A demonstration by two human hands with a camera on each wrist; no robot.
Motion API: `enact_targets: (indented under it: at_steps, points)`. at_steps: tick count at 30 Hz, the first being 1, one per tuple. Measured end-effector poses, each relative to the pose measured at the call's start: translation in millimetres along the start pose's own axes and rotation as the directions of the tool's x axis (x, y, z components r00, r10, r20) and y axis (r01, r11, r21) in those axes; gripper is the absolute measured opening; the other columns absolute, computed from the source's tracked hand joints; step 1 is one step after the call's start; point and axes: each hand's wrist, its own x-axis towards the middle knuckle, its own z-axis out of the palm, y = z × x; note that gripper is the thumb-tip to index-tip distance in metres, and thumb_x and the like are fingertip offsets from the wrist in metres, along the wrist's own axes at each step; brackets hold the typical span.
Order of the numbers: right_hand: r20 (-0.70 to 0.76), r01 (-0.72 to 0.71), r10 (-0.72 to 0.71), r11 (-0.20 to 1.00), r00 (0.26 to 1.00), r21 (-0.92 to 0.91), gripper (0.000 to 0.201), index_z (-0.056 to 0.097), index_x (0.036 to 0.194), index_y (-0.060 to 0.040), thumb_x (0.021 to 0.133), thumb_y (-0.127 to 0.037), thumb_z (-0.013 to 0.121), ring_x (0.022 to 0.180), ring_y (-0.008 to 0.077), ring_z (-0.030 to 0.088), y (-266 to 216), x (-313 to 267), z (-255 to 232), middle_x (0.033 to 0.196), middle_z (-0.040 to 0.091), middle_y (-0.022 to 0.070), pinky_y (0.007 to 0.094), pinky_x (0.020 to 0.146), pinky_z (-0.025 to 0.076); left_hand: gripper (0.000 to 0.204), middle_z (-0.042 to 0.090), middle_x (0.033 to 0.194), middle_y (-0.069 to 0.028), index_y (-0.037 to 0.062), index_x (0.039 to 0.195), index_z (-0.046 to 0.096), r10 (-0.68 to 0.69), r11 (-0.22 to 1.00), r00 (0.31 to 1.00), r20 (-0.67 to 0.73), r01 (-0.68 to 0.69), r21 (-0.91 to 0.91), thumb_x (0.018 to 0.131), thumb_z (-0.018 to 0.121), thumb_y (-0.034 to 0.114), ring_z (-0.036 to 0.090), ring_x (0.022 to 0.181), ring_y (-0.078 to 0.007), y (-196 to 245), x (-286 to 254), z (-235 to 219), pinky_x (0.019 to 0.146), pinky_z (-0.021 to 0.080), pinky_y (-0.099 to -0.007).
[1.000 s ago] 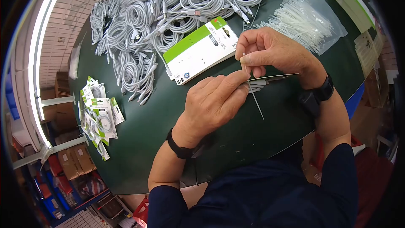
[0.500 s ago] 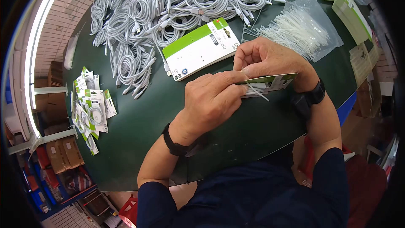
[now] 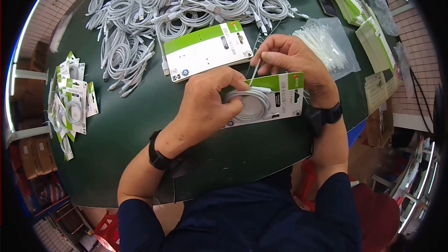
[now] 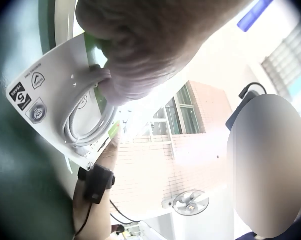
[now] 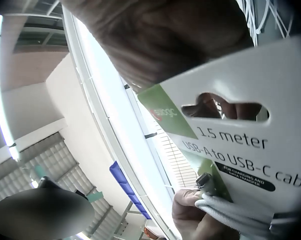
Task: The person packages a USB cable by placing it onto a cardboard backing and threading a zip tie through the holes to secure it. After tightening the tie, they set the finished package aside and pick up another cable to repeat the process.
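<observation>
My left hand (image 3: pixel 205 100) grips a green-and-white USB cable card (image 3: pixel 290 97) together with the coiled pale grey cable (image 3: pixel 265 105) lying on its face. Its thumb reaches into the coil and its fingers lie at the card's upper edge. A thin white cable tie (image 3: pixel 254 75) rises from the coil, and my right hand (image 3: pixel 301 63) pinches its upper end between thumb and forefinger. The right wrist view shows the card's hang hole and printing (image 5: pixel 230 137) close up, with the coil below. In the left wrist view, the coil (image 4: pixel 70 122) sits against the card.
A stack of flat cards (image 3: pixel 205 53) lies just beyond the hands, backed by a large heap of coiled cables (image 3: pixel 186 0). To the right is a clear bag of white ties (image 3: pixel 333 44), with more cards (image 3: pixel 373 42) past it. Finished-looking carded cables (image 3: pixel 72 98) are piled at the left.
The card was tilted nearly edge-on and now turns its face with the coil to the head camera. The tie, which pointed down below the hands, now runs up to my right hand.
</observation>
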Motion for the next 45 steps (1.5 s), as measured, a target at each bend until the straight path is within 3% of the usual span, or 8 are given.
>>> enact_targets:
  at_steps: [6,7,11,14,27,32,39,45]
  points:
    - [-0.221,0.277,-0.336,0.925,0.916,-0.260,0.013,0.074,0.104,-0.0003,0.097,-0.012,0.074,0.085,0.0096,0.071,-9,-9,3,0.103,0.078,0.0071,0.0238,0.076,0.055,0.018,0.076,0.098,-0.0068,-0.0027,0.095,0.071,-0.232,0.963,0.969,0.084,0.241,-0.122,0.078,0.067,-0.006,0.070,0.091,-0.0125,-2,4,-4,0.087,0.056,-0.0282]
    - [-0.199,0.283,-0.351,0.910,0.915,-0.303,0.013,0.075,0.100,-0.0005,0.091,-0.009,0.079,0.085,0.0134,0.071,-10,-12,10,0.101,0.078,0.0072,0.0269,0.073,0.054,0.018,0.076,0.097,-0.0065,-0.0026,0.095,0.071,-0.258,0.953,0.961,0.098,0.270,-0.140,0.078,0.067,-0.006,0.070,0.091,-0.0118,-4,4,-4,0.086,0.056,-0.0277]
    - [0.111,0.446,-0.560,0.507,0.821,-0.738,0.027,0.075,0.101,0.0009,0.078,-0.007,0.086,0.093,0.0277,0.071,-13,-13,35,0.099,0.075,0.0135,0.0361,0.083,0.056,0.016,0.076,0.094,-0.0059,-0.0018,0.096,0.072,-0.305,0.945,0.946,0.112,0.315,-0.084,0.080,0.067,-0.005,0.068,0.089,-0.0093,-4,7,-7,0.084,0.055,-0.0261]
    - [0.153,0.427,-0.522,0.457,0.839,-0.781,0.028,0.075,0.101,-0.0005,0.078,-0.010,0.088,0.092,0.0289,0.070,-7,-14,46,0.097,0.074,0.0126,0.0364,0.081,0.056,0.016,0.076,0.094,-0.0063,-0.0016,0.097,0.072,-0.322,0.936,0.943,0.088,0.331,-0.123,0.082,0.069,-0.004,0.069,0.090,-0.0094,-13,5,-1,0.084,0.055,-0.0264]
    - [0.245,0.475,-0.522,0.369,0.817,-0.799,0.036,0.071,0.107,-0.0073,0.075,-0.014,0.086,0.100,0.0314,0.066,6,-9,45,0.103,0.070,0.0097,0.0421,0.086,0.049,0.021,0.077,0.102,-0.0086,-0.0049,0.101,0.070,-0.289,0.944,0.957,0.039,0.291,-0.153,0.080,0.065,-0.008,0.071,0.099,-0.0121,-13,6,-2,0.092,0.056,-0.0284]
    - [0.185,0.456,-0.527,0.448,0.829,-0.769,0.032,0.072,0.105,-0.0045,0.077,-0.013,0.086,0.097,0.0311,0.068,5,-10,44,0.101,0.073,0.0078,0.0412,0.086,0.052,0.021,0.078,0.092,-0.0135,-0.0040,0.100,0.074,-0.256,0.957,0.966,-0.032,0.248,-0.152,0.079,0.070,-0.004,0.073,0.085,-0.0149,-14,3,4,0.078,0.057,-0.0303]
    - [0.069,0.392,-0.481,0.616,0.874,-0.683,0.018,0.069,0.097,-0.0016,0.086,-0.012,0.080,0.087,0.0315,0.068,8,-7,46,0.090,0.069,0.0098,0.0388,0.076,0.053,0.020,0.077,0.101,-0.0089,-0.0039,0.101,0.070,-0.333,0.939,0.941,0.051,0.336,-0.075,0.082,0.064,-0.006,0.071,0.100,-0.0124,-10,4,1,0.089,0.056,-0.0289]
    - [0.103,0.440,-0.611,0.433,0.785,-0.787,0.012,0.064,0.094,-0.0060,0.092,-0.012,0.074,0.082,0.0349,0.066,16,-3,54,0.089,0.067,0.0106,0.0440,0.073,0.051,0.022,0.076,0.097,-0.0111,-0.0037,0.103,0.069,-0.316,0.945,0.948,0.045,0.319,-0.070,0.082,0.062,-0.004,0.071,0.094,-0.0139,-11,4,3,0.084,0.057,-0.0307]
